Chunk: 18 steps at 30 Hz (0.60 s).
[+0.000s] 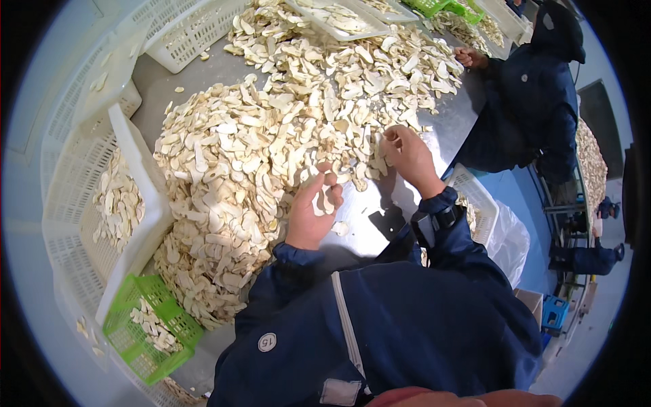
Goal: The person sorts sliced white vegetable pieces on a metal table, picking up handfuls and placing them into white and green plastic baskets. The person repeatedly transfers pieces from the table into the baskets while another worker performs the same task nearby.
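A large heap of pale, sliced mushrooms (239, 147) spreads over a shiny metal table (363, 224) in front of me. My left hand (313, 213), palm up at the heap's near edge, has its fingers curled around a few mushroom slices (324, 199). To its right, my right hand (413, 157) bends its fingers down at the heap's right edge. Pale slices lie against those fingertips, but whether one is pinched cannot be made out. One loose slice (340, 228) rests on bare metal beside my left wrist.
White perforated crates (122, 224) line the left, one holding slices. A green basket (152, 325) with slices sits at lower left. White trays (346, 30) rest on the far heap. A co-worker (529, 102) in dark clothes reaches in from the right. Another white crate (478, 198) stands by my right arm.
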Each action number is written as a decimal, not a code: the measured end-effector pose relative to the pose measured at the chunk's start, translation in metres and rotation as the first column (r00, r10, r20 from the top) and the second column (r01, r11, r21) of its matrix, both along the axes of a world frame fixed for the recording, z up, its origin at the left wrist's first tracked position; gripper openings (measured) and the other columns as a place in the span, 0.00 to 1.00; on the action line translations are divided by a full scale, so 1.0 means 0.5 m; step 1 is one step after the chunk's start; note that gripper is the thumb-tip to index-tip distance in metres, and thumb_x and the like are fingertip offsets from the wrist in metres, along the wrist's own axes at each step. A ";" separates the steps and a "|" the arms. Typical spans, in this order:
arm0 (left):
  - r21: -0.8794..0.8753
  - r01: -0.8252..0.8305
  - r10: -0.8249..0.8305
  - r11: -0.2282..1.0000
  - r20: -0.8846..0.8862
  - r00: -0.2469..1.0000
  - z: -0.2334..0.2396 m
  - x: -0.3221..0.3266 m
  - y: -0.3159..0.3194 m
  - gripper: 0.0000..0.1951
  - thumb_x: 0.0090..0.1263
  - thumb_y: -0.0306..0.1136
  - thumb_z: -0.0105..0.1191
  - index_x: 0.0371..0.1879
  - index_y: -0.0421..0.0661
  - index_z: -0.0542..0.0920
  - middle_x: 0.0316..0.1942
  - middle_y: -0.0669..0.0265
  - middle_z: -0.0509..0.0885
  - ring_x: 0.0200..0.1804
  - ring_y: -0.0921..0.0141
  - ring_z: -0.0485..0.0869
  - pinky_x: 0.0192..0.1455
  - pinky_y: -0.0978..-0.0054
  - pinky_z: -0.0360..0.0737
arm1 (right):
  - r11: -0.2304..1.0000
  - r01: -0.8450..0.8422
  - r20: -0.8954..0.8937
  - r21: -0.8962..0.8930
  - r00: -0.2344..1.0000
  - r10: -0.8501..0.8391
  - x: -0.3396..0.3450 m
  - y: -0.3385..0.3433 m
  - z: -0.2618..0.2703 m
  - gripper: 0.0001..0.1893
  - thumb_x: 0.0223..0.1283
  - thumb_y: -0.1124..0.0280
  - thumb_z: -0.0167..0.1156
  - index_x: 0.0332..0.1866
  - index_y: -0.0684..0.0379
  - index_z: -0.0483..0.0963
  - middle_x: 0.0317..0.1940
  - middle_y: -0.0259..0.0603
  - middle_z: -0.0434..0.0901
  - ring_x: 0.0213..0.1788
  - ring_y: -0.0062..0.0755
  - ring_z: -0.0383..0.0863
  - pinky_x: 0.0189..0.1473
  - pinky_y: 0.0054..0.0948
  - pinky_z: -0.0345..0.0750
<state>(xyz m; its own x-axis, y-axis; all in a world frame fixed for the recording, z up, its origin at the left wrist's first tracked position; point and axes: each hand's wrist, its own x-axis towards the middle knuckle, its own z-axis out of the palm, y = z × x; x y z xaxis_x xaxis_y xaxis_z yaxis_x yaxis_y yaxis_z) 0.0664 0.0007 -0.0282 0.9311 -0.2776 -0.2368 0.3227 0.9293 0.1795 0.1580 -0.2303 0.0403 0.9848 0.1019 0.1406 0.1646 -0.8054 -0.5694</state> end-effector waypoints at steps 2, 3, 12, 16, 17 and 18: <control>0.010 0.007 -0.007 1.000 -0.001 1.000 0.003 0.000 -0.001 0.16 0.82 0.33 0.56 0.65 0.47 0.76 0.44 0.68 0.79 0.41 0.71 0.78 0.43 0.74 0.80 | 1.000 -0.017 0.121 -0.021 0.993 0.020 0.005 0.023 -0.013 0.13 0.66 0.62 0.69 0.48 0.59 0.83 0.40 0.46 0.85 0.41 0.45 0.85 0.45 0.39 0.82; 0.005 0.014 -0.014 1.000 0.003 1.000 0.004 0.000 -0.001 0.16 0.82 0.33 0.56 0.64 0.48 0.76 0.44 0.68 0.79 0.42 0.71 0.77 0.43 0.75 0.79 | 0.998 -0.022 0.138 -0.066 0.990 0.031 0.014 0.038 -0.019 0.13 0.64 0.61 0.70 0.47 0.58 0.83 0.40 0.46 0.85 0.42 0.47 0.85 0.45 0.41 0.82; 0.017 0.024 -0.024 1.000 0.007 1.000 0.001 -0.002 0.004 0.15 0.81 0.33 0.56 0.63 0.48 0.77 0.43 0.69 0.77 0.41 0.72 0.73 0.41 0.77 0.75 | 0.974 -0.106 0.222 -0.199 0.963 0.150 0.046 0.106 -0.040 0.09 0.60 0.60 0.70 0.38 0.53 0.86 0.33 0.40 0.84 0.42 0.50 0.83 0.45 0.45 0.80; -0.006 0.022 -0.021 1.000 0.030 0.999 -0.004 0.001 0.004 0.14 0.82 0.34 0.55 0.62 0.45 0.78 0.42 0.68 0.82 0.41 0.69 0.80 0.43 0.72 0.75 | 0.972 -0.222 0.303 -0.072 0.924 0.233 0.024 0.052 -0.025 0.09 0.61 0.72 0.69 0.46 0.52 0.88 0.37 0.42 0.85 0.42 0.49 0.83 0.46 0.42 0.82; -0.015 0.017 -0.017 1.000 0.035 0.999 -0.005 0.001 0.004 0.14 0.82 0.34 0.55 0.62 0.45 0.78 0.42 0.68 0.82 0.41 0.69 0.80 0.42 0.72 0.75 | 0.962 -0.268 0.308 -0.059 0.911 0.273 0.017 0.039 -0.023 0.10 0.62 0.73 0.69 0.47 0.53 0.87 0.39 0.43 0.85 0.43 0.49 0.84 0.47 0.42 0.82; -0.020 0.018 -0.017 1.000 0.037 0.999 -0.005 0.000 0.005 0.14 0.82 0.35 0.55 0.62 0.45 0.78 0.43 0.68 0.82 0.41 0.69 0.80 0.42 0.73 0.76 | 0.965 -0.261 0.321 -0.028 0.912 0.256 0.009 0.030 -0.024 0.10 0.63 0.73 0.68 0.48 0.54 0.87 0.40 0.43 0.85 0.43 0.48 0.84 0.47 0.42 0.82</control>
